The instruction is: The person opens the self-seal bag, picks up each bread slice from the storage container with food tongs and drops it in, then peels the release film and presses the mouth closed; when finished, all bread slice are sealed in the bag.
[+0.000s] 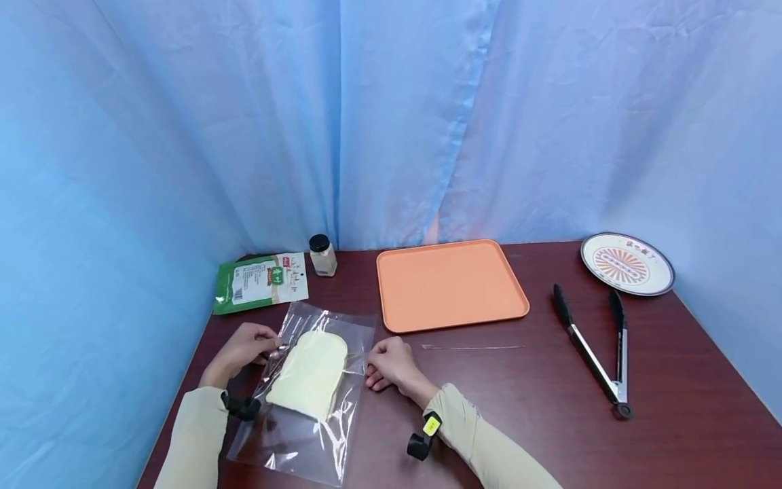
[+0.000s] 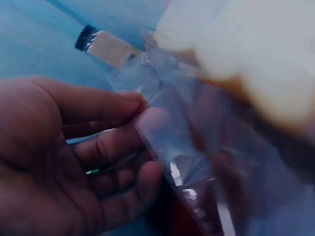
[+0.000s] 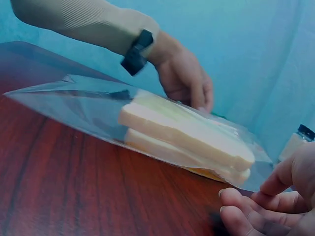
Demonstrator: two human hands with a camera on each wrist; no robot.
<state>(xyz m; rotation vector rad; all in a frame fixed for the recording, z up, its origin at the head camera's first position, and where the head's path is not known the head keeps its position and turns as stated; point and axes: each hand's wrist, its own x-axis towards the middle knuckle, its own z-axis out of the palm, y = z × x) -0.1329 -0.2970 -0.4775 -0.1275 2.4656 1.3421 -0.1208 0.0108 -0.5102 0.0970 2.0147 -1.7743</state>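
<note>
A clear plastic bag lies on the table with stacked bread slices inside it. In the right wrist view, at least two layers of bread slices show through the film. My left hand pinches the bag's left edge; the left wrist view shows the film between the thumb and forefinger of that left hand. On the opposite side, my right hand has its thumb and forefinger together on the bag's right edge. The other fingers of the right hand are loosely bent.
Behind the bag lie a green-and-white packet and a black-lidded jar. An orange tray sits at the back centre, with a thin clear strip before it. To the right are spread tongs and a patterned plate.
</note>
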